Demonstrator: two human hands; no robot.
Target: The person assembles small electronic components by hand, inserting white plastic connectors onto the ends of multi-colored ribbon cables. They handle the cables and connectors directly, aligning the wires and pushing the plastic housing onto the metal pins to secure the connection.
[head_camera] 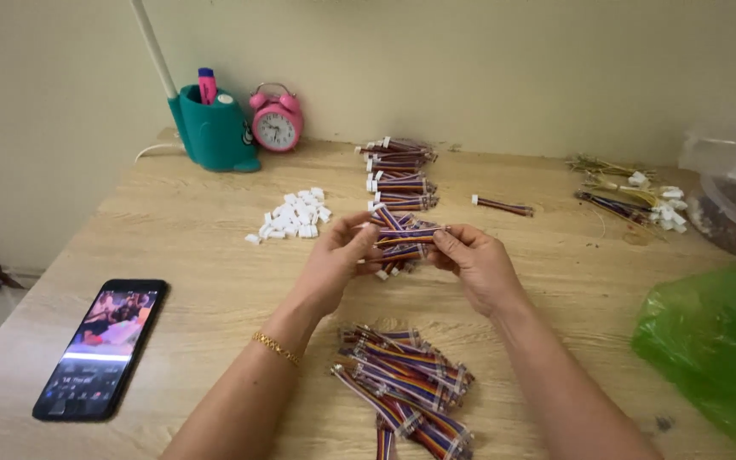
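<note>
My left hand (334, 260) and my right hand (474, 260) meet over the middle of a wooden table (198, 281). Together they hold a short multicoloured ribbon cable (411, 232) by its two ends, level and stretched between the fingertips. Just under and behind the hands lies a heap of similar cables (398, 204). A row of bundled cables (398, 162) runs away from the hands toward the wall. Closer to me, between my forearms, lies another pile of cables with white plugs (406, 388).
Small white plastic connectors (293, 215) lie in a pile left of the hands. A phone (102, 347) with a lit screen lies at the left. A teal pen holder (212, 130) and pink alarm clock (277, 119) stand by the wall. A single cable (503, 205), loose wires (632, 196) and plastic bags (713, 341) lie at right.
</note>
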